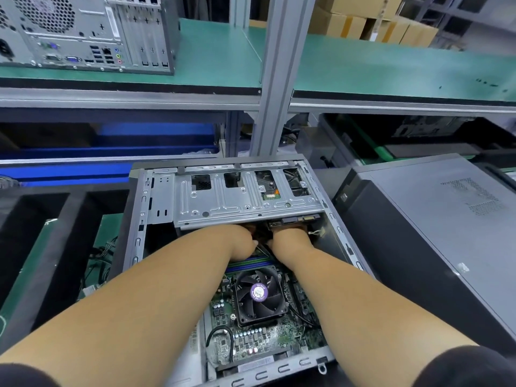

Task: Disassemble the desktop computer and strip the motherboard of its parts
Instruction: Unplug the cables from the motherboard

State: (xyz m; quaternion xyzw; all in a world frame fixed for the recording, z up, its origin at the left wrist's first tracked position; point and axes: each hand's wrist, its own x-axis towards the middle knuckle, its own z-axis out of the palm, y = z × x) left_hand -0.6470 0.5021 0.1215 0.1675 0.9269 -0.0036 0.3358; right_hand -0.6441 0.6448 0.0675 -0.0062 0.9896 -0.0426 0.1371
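Head view, the only one. Open case (223,247) lies on its side at frame centre on the surface (106,236), side panel off. Motherboard (251,336) still seated in the case floor, lower centre, with the CPU fan (259,294) on top and RAM sticks (248,262) just above it.

Both hands reach into the gap under the drive cage (245,194). Left hand (240,244) and right hand (290,241) are nearly touching, fingers tucked out of sight beneath the cage edge. Can't tell either grip: fingers hidden, whatever they have hold of is not visible. A drive (293,220) with exposed connectors sits just above the right hand.

Handling judgement: the board is stiff but thin, fragile under flex, with sharp solder points likely on the back; best taken by bare edges, not by fan or capacitors. Cables are soft, so pull by the plug, not the wire. Case sheet metal looks rigid, with edges likely sharp. Fan assembly is probably light and screwed down.

Second closed tower (435,233) at right, another case (83,32) on the shelf upper left.
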